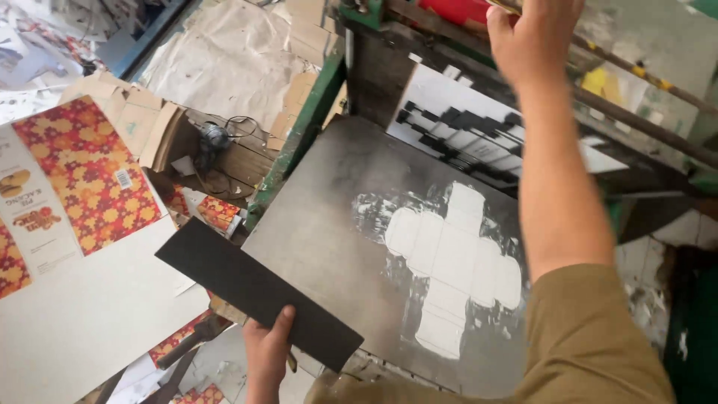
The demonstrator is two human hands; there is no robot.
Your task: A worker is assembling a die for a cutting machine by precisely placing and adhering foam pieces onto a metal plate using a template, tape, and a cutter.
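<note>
Black and flat, a long rectangular card strip (258, 293) sits in the left hand (267, 352), pinched at its lower edge with the thumb lying on top and the fingers hidden beneath. The strip juts out over the lower left corner of a dark metal press plate (321, 224), overlapping that corner and reaching left above the stacked sheets.

On the plate, right of centre, a white cross-shaped carton outline (452, 262) shows, ringed by scuffed pale marks. Behind the plate's far edge a white board with black cutting pattern (464, 131) leans against the machine.

Up at the top, the right hand (532, 34) is raised over the plate's far right corner, curled around a thin bar (636, 71) of the machine; its fingertips are out of view, so how tightly it closes cannot be told. An olive sleeve (591, 344) covers the upper arm.

Left of the plate's green frame (299, 142), printed carton sheets with orange flowers on red (86, 172) lie on a pale board, near folded brown cardboard (138, 120).
</note>
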